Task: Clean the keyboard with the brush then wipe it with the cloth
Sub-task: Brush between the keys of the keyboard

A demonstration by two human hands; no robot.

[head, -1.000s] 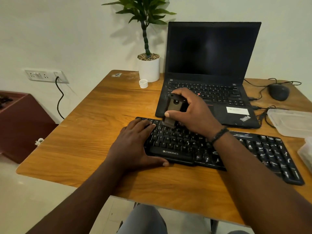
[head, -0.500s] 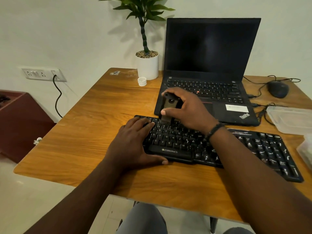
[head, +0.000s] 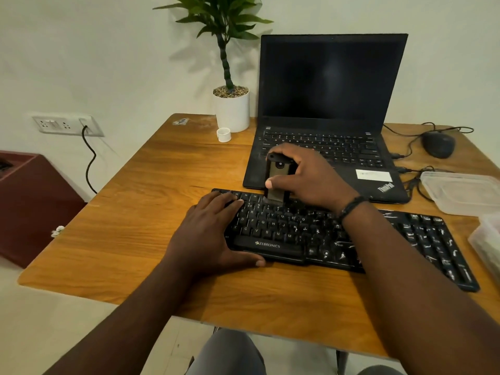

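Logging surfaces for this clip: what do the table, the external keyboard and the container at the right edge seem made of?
Table: wood or wood-look laminate, orange-brown with visible grain and a soft sheen. Keyboard: probably black matte plastic with worn white key legends. Container: apparently translucent, cloudy plastic with rounded corners.

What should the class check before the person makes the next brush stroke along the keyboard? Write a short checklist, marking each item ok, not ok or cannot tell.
1. Brush gripped firmly by the right hand: ok.
2. Bristles touching the top key row: ok.
3. Left hand resting flat on the keyboard to steady it: ok.
4. Laptop close behind the stroke path: not ok, may be bumped.
5. Cloth within reach: cannot tell, none visible.
6. Keys free of dust: not ok, white specks show.
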